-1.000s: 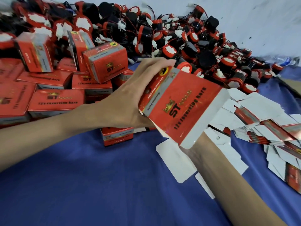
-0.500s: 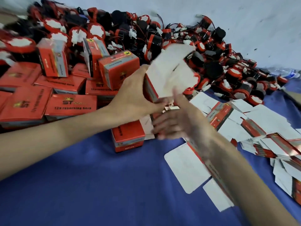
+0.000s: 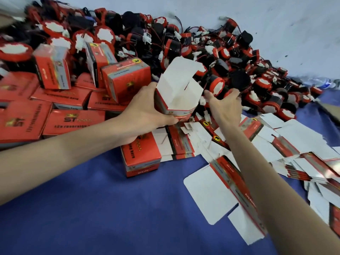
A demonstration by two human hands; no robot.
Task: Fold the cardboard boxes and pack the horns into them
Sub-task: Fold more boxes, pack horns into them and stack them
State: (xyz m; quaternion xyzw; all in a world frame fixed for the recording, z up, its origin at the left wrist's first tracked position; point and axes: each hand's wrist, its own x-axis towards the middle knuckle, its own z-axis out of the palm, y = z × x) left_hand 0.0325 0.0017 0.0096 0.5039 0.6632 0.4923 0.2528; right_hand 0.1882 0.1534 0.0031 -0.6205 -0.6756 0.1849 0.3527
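Many flat carton blanks [image 3: 287, 144] lie unfolded on the blue desk [image 3: 92, 218], so much work is left. A closed box [image 3: 140, 155] stands nearest. Beyond it, the left hand [image 3: 147, 115] holds an erected open box [image 3: 176, 92] in a curled grip, flaps up. The right hand [image 3: 225, 105] closes on a red-rimmed horn [image 3: 217, 86] just beside it. Packed boxes [image 3: 71, 120] reading "ST" are stacked at left; loose horns [image 3: 184, 45] are heaped farthest back.

Light's even and soft from above, I get only faint shadows. Wide-angle bend at the edges, motion smear along the left boxes [image 3: 22, 122], slight glare on the glossy flat cartons [image 3: 312, 162].
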